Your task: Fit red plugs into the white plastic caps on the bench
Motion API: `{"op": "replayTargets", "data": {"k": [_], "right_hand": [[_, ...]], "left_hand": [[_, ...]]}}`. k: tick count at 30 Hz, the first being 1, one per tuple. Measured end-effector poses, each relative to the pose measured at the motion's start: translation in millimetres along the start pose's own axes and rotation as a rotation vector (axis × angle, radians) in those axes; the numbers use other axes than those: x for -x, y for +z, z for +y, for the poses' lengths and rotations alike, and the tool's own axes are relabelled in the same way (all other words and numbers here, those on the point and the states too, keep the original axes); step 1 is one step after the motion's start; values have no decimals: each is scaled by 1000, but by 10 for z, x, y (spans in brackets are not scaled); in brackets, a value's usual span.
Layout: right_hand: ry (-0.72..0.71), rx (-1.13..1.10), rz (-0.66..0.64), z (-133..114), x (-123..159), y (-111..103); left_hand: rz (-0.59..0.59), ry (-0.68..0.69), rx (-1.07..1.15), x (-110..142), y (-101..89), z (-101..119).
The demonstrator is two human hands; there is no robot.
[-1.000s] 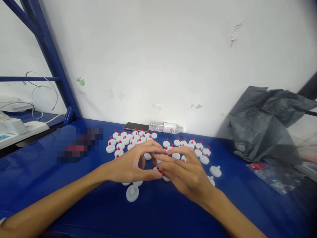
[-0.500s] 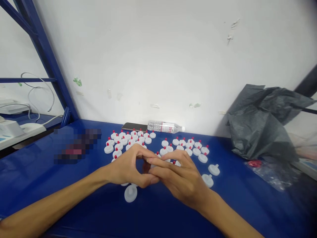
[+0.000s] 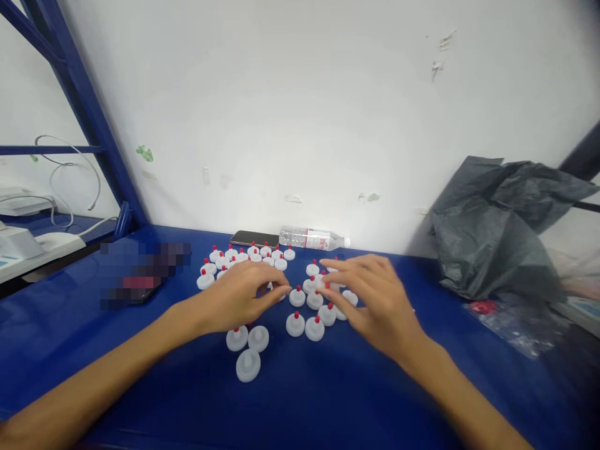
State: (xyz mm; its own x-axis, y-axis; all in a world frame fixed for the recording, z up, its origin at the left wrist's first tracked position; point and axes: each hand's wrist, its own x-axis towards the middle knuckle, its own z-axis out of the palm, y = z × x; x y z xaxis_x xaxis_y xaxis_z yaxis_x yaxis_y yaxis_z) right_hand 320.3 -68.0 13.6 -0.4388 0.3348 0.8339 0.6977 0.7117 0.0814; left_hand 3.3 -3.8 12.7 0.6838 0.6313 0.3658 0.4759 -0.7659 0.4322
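Left fingers (image 3: 274, 299): thumb and index nearly meet in a pinch; the gap is too small for us to tell if anything is in it.
Right fingers (image 3: 344, 306): thumb and index parted, others loosely spread, blurred; a red-tipped disc shows right at the thumb tip, but we can't tell if it's gripped.
Hands: left hand (image 3: 239, 290) over the near part of the left group (image 3: 205, 281), right hand (image 3: 382, 297) over the right group (image 3: 314, 329).
Discs: white, mostly upright with red tips (image 3: 329, 306). Two bare-stemmed discs (image 3: 248, 365) sit nearest us, front left.
Handling: we'd pinch by the rim, stem vertical, one disc at a time; looks safer than grabbing a tip that might pull off.
Clearance: right group is tight near the thumb, so we'd go straight up or down; a sideways sweep could tip neighbours.
Sightline: both hands hide discs; we'd tilt the wrists outward to see contact.
Back edge: phone (image 3: 254, 239) and bottle (image 3: 315, 238) on its side, beyond the discs.
Far right: dark bag (image 3: 506, 231) and clear bag (image 3: 509, 325), well apart from the fingers.
Far left: pixelated patch, contents unreadable.
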Motion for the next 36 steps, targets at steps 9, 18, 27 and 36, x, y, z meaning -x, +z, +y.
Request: {"op": "replayTargets", "data": {"k": [9,18,27,36], "right_hand": [[456,203,-175,523,-34,-453],[632,89,-587,718,59,-552],[777,63,-730,799,51,-691],[1110,-102,-909,1156,249,-1061]], "left_hand": [[-174,-90,-329,24,-233,-57],[-179,-122,-410,166,-100,-231],[-366,-271,-368,163,-185,-201],[-494,-386,-409,48,-283,51]]}}
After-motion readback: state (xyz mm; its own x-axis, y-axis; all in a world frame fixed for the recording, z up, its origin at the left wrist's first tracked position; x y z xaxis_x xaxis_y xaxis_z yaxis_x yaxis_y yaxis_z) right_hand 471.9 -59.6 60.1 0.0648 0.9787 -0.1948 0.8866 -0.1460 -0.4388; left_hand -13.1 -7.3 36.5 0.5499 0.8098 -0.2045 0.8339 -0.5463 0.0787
